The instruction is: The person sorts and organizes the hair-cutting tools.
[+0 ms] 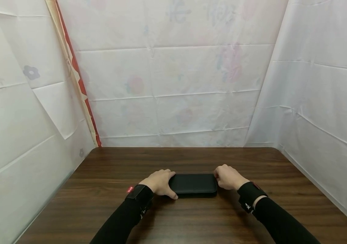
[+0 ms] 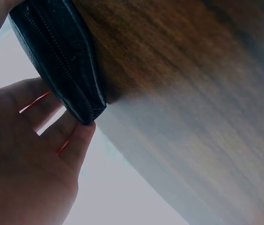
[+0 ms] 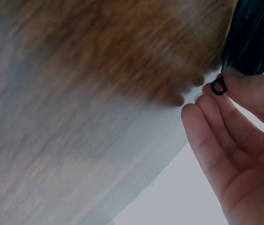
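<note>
A black zippered case (image 1: 193, 184) lies flat on the wooden table, its long side across my view. My left hand (image 1: 160, 182) grips its left end, thumb at the near corner and fingers at the far one. Along the case's edge runs a zipper (image 2: 62, 58), seen in the left wrist view. At the right end, my right hand (image 1: 229, 177) pinches a small black zipper pull (image 3: 218, 86) between thumb and index finger. The pull's ring pokes out past the fingertips in the right wrist view, while the slider itself is hidden.
The dark brown wooden table (image 1: 124, 162) has rounded far corners. White printed sheets (image 1: 173, 74) hang behind it and along both sides. A red and cream strip (image 1: 80, 81) runs down the sheet at the back left.
</note>
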Motion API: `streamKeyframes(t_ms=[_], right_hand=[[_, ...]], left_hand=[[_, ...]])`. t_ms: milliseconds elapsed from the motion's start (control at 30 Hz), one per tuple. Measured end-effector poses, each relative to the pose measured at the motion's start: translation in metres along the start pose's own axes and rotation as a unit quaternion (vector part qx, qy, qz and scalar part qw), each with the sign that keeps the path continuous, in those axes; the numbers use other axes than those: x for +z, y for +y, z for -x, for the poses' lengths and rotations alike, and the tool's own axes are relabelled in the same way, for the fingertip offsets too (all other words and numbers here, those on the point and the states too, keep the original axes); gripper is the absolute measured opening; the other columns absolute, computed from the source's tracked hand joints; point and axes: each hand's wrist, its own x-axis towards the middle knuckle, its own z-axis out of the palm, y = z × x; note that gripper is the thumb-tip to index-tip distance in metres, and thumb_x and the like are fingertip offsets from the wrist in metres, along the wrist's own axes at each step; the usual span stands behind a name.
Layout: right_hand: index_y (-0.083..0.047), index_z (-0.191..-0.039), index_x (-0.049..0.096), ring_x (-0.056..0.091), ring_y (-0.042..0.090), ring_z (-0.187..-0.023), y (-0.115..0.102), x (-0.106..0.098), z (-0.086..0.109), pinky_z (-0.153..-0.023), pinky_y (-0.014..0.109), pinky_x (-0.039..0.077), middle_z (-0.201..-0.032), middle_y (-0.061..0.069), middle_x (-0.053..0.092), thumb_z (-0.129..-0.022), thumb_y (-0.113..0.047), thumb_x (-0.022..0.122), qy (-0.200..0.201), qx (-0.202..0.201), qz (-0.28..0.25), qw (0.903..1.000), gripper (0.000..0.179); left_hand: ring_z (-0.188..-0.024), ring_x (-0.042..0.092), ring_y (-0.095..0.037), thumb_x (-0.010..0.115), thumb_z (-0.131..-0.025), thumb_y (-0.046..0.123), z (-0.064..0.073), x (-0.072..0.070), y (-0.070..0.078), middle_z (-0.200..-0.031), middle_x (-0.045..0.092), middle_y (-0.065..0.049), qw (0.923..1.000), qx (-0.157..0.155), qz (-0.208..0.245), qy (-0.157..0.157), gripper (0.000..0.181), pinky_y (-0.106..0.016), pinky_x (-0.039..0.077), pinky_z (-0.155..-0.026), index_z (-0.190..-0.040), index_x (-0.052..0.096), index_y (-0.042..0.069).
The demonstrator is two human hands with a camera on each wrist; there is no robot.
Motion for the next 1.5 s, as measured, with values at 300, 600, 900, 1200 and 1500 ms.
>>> streamKeyframes(t_ms=[300, 600, 900, 1200, 1500], right_hand=[[-0.011, -0.077, 0.054, 0.040, 0.015, -0.058, -0.0039, -0.0011, 0.0029, -0.058, 0.033, 0.031, -0.068, 0.003, 0.044, -0.093, 0.006, 0.060, -0.027, 0.012, -0.011, 0.9995, 0.024], [-0.012, -0.076, 0.054, 0.040, 0.014, -0.057, -0.0024, -0.0008, 0.0007, -0.057, 0.032, 0.030, -0.067, 0.002, 0.044, -0.091, 0.007, 0.060, -0.032, 0.012, -0.012, 0.9994, 0.024], [-0.013, -0.069, 0.049, 0.032, 0.012, -0.054, -0.0002, 0.0030, -0.0001, -0.055, 0.031, 0.026, -0.063, -0.002, 0.033, -0.087, 0.008, 0.059, -0.009, 0.006, -0.021, 0.9997, 0.029], [-0.014, -0.067, 0.050, 0.030, 0.010, -0.053, 0.0018, 0.0050, 0.0014, -0.053, 0.029, 0.024, -0.061, -0.004, 0.031, -0.085, 0.008, 0.058, 0.001, -0.004, -0.019, 0.9998, 0.030], [-0.014, -0.065, 0.048, 0.028, 0.011, -0.053, 0.0010, 0.0037, 0.0017, -0.053, 0.029, 0.023, -0.061, -0.005, 0.028, -0.082, 0.009, 0.057, 0.006, -0.006, -0.017, 0.9998, 0.030]], left_hand=[[-0.128, 0.054, -0.030, 0.085, -0.076, 0.052, 0.0003, -0.0006, 0.0005, -0.142, 0.055, -0.009, 1.0000, -0.001, -0.006, 0.001, 0.092, -0.046, 0.045, -0.105, -0.150, 0.050, 0.009], [-0.127, 0.054, -0.030, 0.085, -0.076, 0.052, 0.0011, 0.0002, 0.0000, -0.142, 0.055, -0.009, 1.0000, -0.001, -0.002, -0.001, 0.093, -0.047, 0.045, -0.104, -0.150, 0.050, 0.009], [-0.124, 0.055, -0.030, 0.086, -0.075, 0.051, 0.0014, -0.0001, 0.0008, -0.139, 0.057, -0.009, 1.0000, 0.000, 0.000, 0.006, 0.092, -0.046, 0.046, -0.102, -0.149, 0.051, 0.008], [-0.124, 0.055, -0.030, 0.086, -0.074, 0.051, 0.0013, -0.0003, 0.0007, -0.138, 0.057, -0.009, 1.0000, 0.001, -0.002, 0.007, 0.092, -0.046, 0.046, -0.102, -0.148, 0.052, 0.008], [-0.125, 0.055, -0.030, 0.085, -0.074, 0.052, 0.0005, -0.0001, 0.0006, -0.140, 0.057, -0.009, 1.0000, -0.001, -0.006, 0.005, 0.092, -0.046, 0.046, -0.103, -0.148, 0.052, 0.009]])
